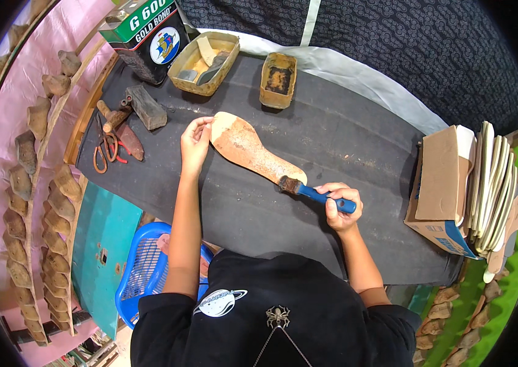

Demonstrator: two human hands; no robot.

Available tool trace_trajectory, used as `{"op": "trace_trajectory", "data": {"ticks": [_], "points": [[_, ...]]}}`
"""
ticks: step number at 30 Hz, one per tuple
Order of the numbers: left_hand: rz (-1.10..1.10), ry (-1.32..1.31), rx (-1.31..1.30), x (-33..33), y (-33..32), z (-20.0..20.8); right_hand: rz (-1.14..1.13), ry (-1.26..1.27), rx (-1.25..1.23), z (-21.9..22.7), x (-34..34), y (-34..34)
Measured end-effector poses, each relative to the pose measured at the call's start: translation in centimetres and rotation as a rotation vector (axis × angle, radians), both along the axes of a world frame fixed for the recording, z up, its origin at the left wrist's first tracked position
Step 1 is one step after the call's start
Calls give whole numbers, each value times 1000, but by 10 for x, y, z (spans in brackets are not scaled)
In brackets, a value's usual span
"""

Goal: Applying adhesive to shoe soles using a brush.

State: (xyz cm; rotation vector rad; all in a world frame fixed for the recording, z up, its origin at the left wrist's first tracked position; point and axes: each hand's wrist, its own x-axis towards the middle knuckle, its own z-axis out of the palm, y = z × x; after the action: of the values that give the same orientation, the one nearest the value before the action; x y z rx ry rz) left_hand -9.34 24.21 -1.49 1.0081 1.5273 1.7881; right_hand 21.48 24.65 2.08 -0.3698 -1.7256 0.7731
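A tan, sole-shaped shoe insole [248, 147] lies slantwise over the dark table, its surface mottled with a pale, patchy coating. My left hand [197, 139] pinches its far left end between thumb and fingers. In my right hand [343, 207] is the blue handle of a brush [319, 194], fingers wrapped round it. The brush's dark, crusted bristles touch the insole's near right end. Beyond the insole stands a small, stained rectangular container [278, 79] with dark residue inside.
At the back left are a large metal can [149, 46] and a tub [187, 84] holding scraps. Scissors [105, 150], a hammer [114, 116] and a dark block [146, 107] lie at left. A cardboard box [435, 177] beside stacked insoles [488, 183] stands right; a blue basket [125, 287] sits below.
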Motion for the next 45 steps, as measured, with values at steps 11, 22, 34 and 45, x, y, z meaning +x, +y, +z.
{"op": "trace_trajectory", "data": {"ticks": [11,22,34,45], "points": [[-17,-18,-5,-2,1,-2,-39,28,-13,2,5,4],[-21,-45,-19,-5,1,-3,-104,120,-170,-2,21,7],[-21,-42,-14,-4,1,-3,-15,78,-245,-5,5,8],[-14,-14,-23,-7,1,-5,-81,150,-225,3,19,16]]}}
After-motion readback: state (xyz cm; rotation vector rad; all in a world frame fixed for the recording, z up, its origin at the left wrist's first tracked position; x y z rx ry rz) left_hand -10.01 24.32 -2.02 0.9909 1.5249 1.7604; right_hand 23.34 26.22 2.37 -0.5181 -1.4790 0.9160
